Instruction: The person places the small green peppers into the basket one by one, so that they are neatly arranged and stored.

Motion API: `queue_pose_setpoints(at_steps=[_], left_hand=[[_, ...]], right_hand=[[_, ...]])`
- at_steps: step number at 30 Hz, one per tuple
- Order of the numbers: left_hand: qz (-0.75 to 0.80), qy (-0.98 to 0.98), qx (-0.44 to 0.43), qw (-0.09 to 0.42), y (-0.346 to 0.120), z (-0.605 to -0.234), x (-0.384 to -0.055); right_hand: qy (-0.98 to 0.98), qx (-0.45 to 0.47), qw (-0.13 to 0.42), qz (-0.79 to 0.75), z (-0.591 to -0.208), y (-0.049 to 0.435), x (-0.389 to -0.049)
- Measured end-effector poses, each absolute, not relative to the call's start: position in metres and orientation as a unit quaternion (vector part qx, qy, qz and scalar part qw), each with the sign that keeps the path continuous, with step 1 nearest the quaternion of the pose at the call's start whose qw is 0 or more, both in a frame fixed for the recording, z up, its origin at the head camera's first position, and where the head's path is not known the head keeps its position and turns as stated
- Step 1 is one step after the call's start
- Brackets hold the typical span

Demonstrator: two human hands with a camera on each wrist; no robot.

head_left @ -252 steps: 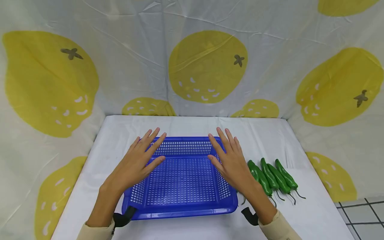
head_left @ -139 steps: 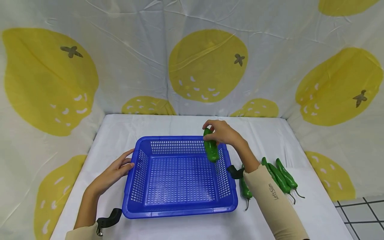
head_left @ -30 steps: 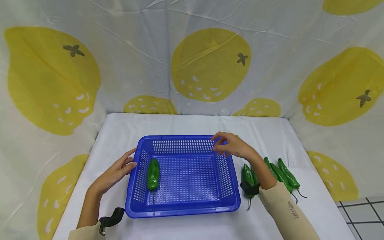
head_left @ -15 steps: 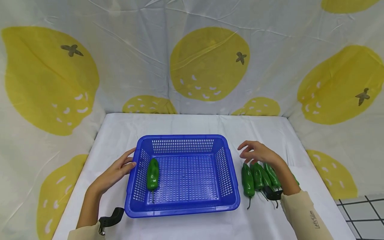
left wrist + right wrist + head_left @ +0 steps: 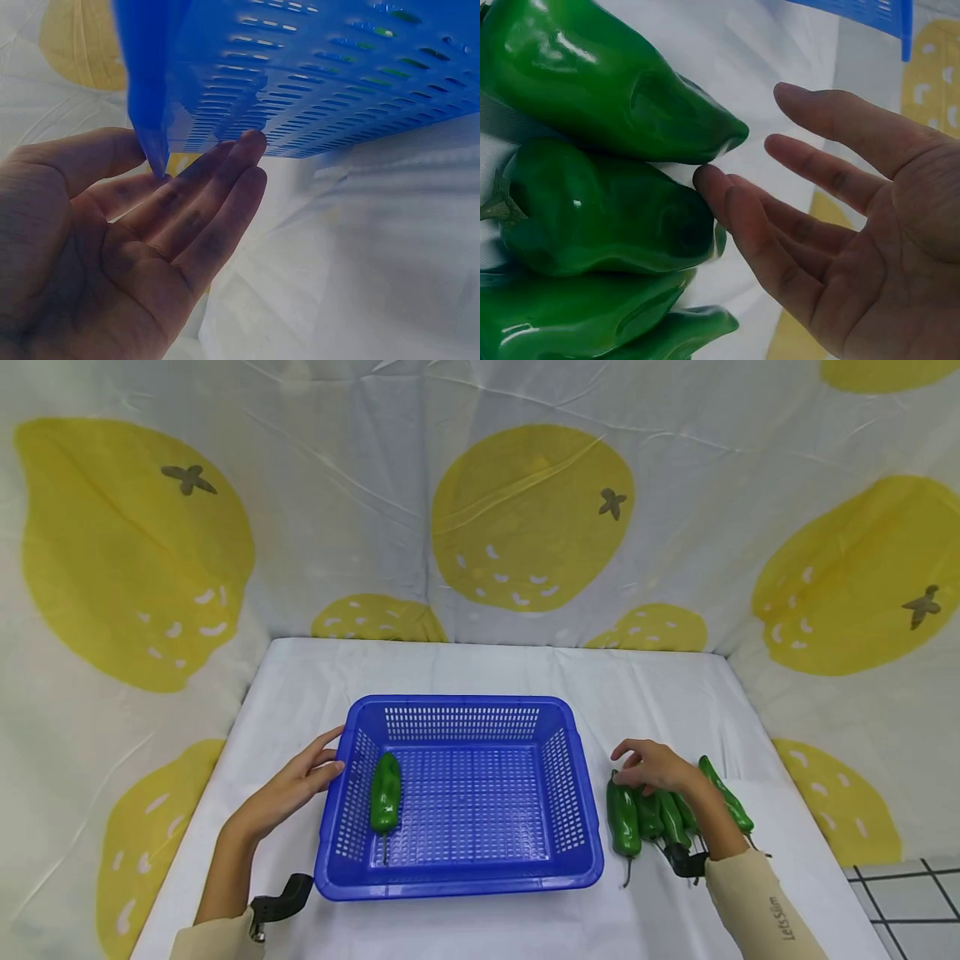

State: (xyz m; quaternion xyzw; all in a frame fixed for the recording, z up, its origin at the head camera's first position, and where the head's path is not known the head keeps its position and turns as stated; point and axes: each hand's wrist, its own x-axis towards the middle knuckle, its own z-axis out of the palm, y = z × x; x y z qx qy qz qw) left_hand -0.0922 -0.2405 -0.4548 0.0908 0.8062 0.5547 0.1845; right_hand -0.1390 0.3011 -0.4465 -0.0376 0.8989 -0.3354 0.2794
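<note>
A blue plastic basket with slotted walls stands on the white-covered table, and one green pepper lies inside at its left. My left hand rests against the basket's left rim, thumb tip at the lip and fingers loosely extended along the outside. Right of the basket, several green peppers lie side by side with stems toward me. My right hand is over their far ends, partly covering them. In the right wrist view its fingers are spread and hold nothing, with one fingertip right at the tip of a pepper.
The leftmost loose pepper lies close to the basket's right side. A farther pepper shows beyond the right forearm. Lemon-print cloth walls in the table's back and sides. Floor tiles appear at lower right.
One pepper has gone from the row into the basket's left side. Over the last second my right hand moved from the basket's right rim to the loose peppers. The left hand stayed at the rim.
</note>
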Motion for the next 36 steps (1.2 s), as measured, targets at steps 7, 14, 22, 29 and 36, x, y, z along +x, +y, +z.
queue_pose_setpoints(at_steps=[7,14,22,29,36], left_hand=[[0.552,0.808,0.09,0.185,-0.24,-0.457,-0.093],[0.552,0.809,0.091,0.183,-0.24,-0.456,-0.093],[0.546,0.813,0.087,0.181,-0.239,-0.455,-0.093],[0.547,0.812,0.088,0.183,-0.239,-0.455,-0.093],[0.547,0.813,0.09,0.179,-0.239,-0.455,-0.093]], right_hand=[[0.916,-0.04,0.302,-0.26,-0.451,0.289,-0.135],[0.917,-0.033,0.309,-0.251,-0.458,0.285,-0.127],[0.912,-0.047,0.31,-0.264,-0.462,0.288,-0.127],[0.908,-0.066,0.305,-0.278,-0.461,0.292,-0.13],[0.904,-0.084,0.298,-0.296,-0.453,0.299,-0.139]])
